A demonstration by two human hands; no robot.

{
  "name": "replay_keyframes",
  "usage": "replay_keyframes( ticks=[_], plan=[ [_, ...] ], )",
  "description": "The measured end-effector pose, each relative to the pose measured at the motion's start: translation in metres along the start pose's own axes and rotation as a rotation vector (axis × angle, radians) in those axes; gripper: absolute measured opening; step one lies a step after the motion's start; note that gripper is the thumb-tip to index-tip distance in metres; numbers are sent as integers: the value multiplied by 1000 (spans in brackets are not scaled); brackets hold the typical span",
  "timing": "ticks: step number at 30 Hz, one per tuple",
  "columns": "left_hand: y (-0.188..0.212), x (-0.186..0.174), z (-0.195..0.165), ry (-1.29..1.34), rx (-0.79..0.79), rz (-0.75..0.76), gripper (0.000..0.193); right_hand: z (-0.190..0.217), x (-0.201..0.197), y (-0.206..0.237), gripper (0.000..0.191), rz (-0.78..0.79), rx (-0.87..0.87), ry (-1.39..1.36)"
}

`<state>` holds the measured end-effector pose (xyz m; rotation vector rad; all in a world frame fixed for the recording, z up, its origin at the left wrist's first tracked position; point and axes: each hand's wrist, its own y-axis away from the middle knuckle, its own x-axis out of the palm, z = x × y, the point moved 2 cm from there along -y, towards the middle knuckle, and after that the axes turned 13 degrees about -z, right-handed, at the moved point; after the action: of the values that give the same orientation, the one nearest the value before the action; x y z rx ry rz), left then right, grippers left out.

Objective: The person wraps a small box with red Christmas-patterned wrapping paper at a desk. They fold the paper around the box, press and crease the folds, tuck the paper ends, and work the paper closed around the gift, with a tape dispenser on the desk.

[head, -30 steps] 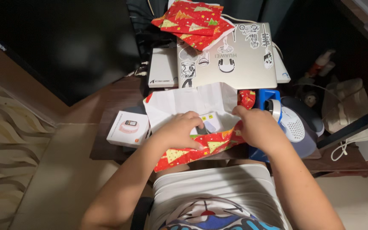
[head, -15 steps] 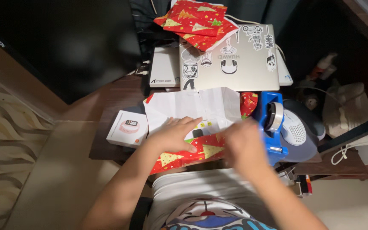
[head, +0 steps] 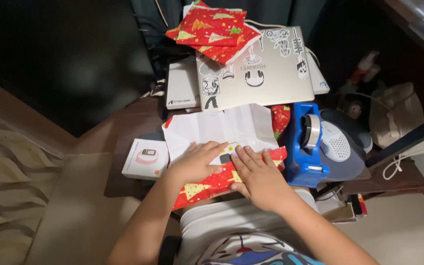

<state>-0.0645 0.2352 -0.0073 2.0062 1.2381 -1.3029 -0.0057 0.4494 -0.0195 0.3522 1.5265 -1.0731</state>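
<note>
Head view. A sheet of red wrapping paper printed with small trees lies half folded at the near edge of the dark wooden desk, its white underside turned up. Its long axis runs left to right, tilted so the right end sits farther from the person than the left; the red flap points toward the person.

The left hand lies flat on the fold, fingers extended and pressing down, gripping nothing. The right hand lies flat just beside it, fingers spread on the red flap, likewise pressing rather than grasping. A small dark item shows between the fingertips of the two hands; what it is cannot be told.

Left of the left fingers stands a small white box. Right of the right fingers stands a blue tape dispenser, with a grey rounded device beyond it. Beyond the fingertips lie a silver laptop covered in stickers, a white flat box, and a stack of folded red wrapping sheets.

The room is dim; patterned flooring shows at left.
</note>
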Motion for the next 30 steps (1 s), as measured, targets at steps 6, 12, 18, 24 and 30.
replay_keyframes(
  ticks=[6, 12, 18, 24, 30],
  plan=[
    [19, 9, -37, -286, -1, -207, 66, 6, 4, -7, 77, 35, 36, 52],
    [61, 53, -85, -173, 128, -473, 53, -1, -26, -34, 78, 118, -82, 54],
    [65, 62, -76, -155, 184, -554, 59, -40, -27, -122, 39, -158, 181, -145],
    [62, 59, -77, -214, 214, -546, 60, -40, 23, -183, 42, -245, 27, -37],
    [65, 51, -75, -263, 251, -558, 60, -52, 29, -200, 31, 62, 109, 21]
  ],
)
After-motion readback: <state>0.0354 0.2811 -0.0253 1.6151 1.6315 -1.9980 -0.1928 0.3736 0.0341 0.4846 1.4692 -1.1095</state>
